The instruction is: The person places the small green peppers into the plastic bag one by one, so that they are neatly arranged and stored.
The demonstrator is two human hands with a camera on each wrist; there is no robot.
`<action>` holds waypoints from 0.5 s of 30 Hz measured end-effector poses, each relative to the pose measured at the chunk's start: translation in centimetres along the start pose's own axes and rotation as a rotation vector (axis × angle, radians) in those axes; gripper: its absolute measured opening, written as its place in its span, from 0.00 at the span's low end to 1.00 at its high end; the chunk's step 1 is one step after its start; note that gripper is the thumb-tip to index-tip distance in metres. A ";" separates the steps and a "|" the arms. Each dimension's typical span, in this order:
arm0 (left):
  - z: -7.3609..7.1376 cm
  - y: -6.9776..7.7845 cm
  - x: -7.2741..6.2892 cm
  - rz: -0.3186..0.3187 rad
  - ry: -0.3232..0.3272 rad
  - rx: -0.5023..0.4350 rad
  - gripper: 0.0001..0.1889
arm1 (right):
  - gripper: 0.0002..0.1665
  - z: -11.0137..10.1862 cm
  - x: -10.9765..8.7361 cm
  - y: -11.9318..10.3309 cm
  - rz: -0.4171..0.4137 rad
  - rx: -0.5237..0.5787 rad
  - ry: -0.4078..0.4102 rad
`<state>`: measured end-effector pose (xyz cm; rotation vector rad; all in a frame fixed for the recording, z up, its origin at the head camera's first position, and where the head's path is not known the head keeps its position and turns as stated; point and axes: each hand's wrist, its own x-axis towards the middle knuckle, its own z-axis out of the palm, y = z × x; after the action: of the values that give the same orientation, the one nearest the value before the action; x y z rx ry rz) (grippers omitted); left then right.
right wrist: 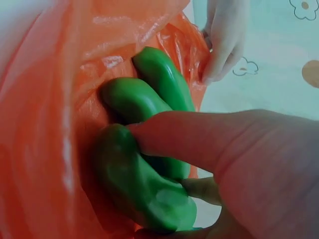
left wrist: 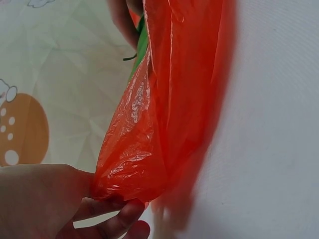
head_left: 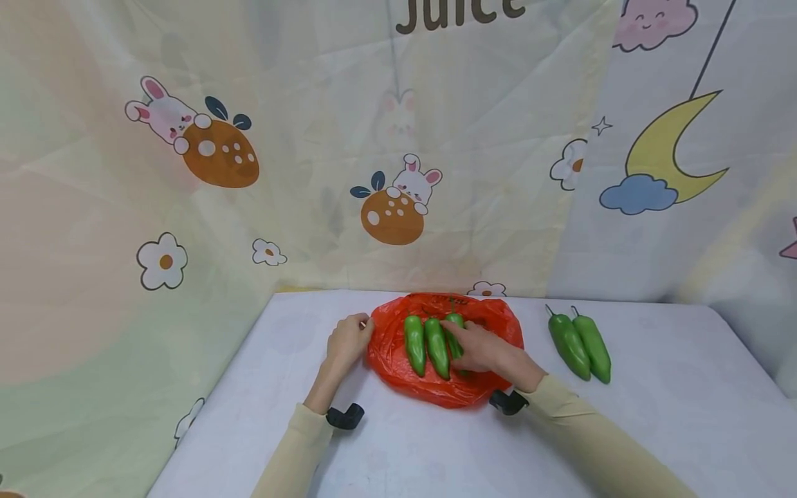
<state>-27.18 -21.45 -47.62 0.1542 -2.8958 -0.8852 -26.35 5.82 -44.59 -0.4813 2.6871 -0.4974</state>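
A red plastic bag [head_left: 445,395] lies spread on the table, with three green peppers on it. My left hand [head_left: 347,344] pinches the bag's left edge between thumb and fingers; the left wrist view shows the film [left wrist: 132,169] drawn taut there. Over the bag's right side, my right hand [head_left: 484,348] grips the rightmost pepper [right wrist: 144,194] with thumb and fingers. Beside it lie the middle pepper [head_left: 437,349] and the left pepper [head_left: 415,346], side by side. Part of the gripped pepper is hidden behind my fingers.
Two more green peppers, one darker [head_left: 569,346] and one lighter [head_left: 593,349], lie together on the white table [head_left: 398,456] right of the bag. A printed cloth [head_left: 311,138] hangs behind the table and along its left side.
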 end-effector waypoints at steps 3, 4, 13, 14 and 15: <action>0.1 0.0 0.1 0.006 0.001 0.001 0.14 | 0.51 0.3 0.1 0.0 0.011 -0.001 0.012; 0.1 0.0 0.1 0.007 0.002 0.000 0.14 | 0.51 0.3 0.1 0.0 0.014 -0.005 0.018; 0.2 0.2 0.2 0.004 -0.004 -0.005 0.15 | 0.50 0.7 0.2 -0.1 0.001 -0.017 0.036; 0.2 0.2 0.1 0.005 -0.004 -0.004 0.15 | 0.50 0.6 0.2 -0.1 0.001 -0.015 0.035; 0.2 0.2 0.1 0.007 -0.005 -0.004 0.15 | 0.50 0.6 0.2 -0.1 0.003 -0.011 0.035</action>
<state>-27.35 -21.19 -47.66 0.1416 -2.8968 -0.8913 -26.22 5.48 -45.15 -0.4763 2.7245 -0.4954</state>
